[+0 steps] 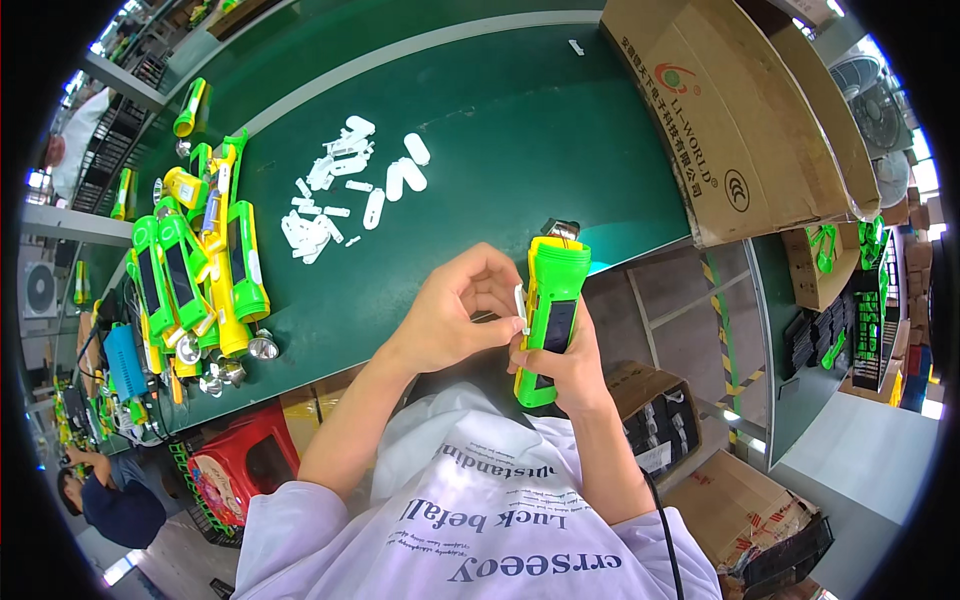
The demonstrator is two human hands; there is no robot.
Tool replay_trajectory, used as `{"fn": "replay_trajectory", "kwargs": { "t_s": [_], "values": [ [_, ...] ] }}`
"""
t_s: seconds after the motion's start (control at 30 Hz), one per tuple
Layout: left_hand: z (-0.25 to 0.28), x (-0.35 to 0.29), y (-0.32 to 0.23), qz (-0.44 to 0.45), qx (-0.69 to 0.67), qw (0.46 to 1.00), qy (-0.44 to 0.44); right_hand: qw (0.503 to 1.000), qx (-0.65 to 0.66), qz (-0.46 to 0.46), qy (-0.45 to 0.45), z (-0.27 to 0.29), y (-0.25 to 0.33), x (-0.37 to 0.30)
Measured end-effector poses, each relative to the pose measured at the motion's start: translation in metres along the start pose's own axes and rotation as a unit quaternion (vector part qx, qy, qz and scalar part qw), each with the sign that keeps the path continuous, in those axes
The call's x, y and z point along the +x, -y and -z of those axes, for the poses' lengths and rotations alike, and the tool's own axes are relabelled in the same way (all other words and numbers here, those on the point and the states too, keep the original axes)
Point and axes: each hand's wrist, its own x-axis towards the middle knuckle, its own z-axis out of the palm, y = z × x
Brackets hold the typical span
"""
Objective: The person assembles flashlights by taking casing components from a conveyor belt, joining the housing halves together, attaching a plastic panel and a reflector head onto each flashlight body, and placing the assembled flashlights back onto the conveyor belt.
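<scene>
My right hand (570,365) is wrapped round the lower part of a green and yellow flashlight (560,270). The flashlight stands nearly upright, its wide head end at the top, with a dark panel on its side and a shiny reflector (561,229) at the open end. Between thumb and fingers, my left hand (460,305) pinches a small white plastic strip (520,306) against the flashlight's yellow side. Whether the strip is seated there I cannot tell. Farther off on the green table (480,130) lie loose white plastic pieces (345,155), some oval, some narrow.
Several green and yellow flashlights (185,265) are heaped at the table's left, some with reflectors hanging out. A large cardboard box (720,120) stands at the right end. Below the table edge are a red stool (243,465) and more boxes (735,505). Another person (120,505) is at lower left.
</scene>
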Motion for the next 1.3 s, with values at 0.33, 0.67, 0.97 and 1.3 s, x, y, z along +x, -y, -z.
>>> {"fn": "replay_trajectory", "kwargs": {
  "t_s": [0.33, 0.67, 0.97, 1.3],
  "values": [
    [-0.012, -0.002, -0.005, 0.015, 0.094, 0.995, -0.028, 0.999, -0.044, 0.014, -0.017, 0.003, -0.005, 0.0],
    [-0.033, -0.013, 0.011, -0.046, 0.193, 0.972, -0.127, 0.999, -0.021, 0.028, -0.015, 0.003, -0.003, 0.001],
    [-0.028, -0.011, 0.026, 0.016, 0.074, 0.989, -0.128, 0.999, -0.037, -0.026, 0.024, 0.007, 0.002, -0.001],
    [-0.053, -0.005, 0.017, -0.098, 0.227, 0.936, -0.249, 0.986, -0.154, 0.051, -0.042, 0.006, -0.019, -0.001]
  ]
}}
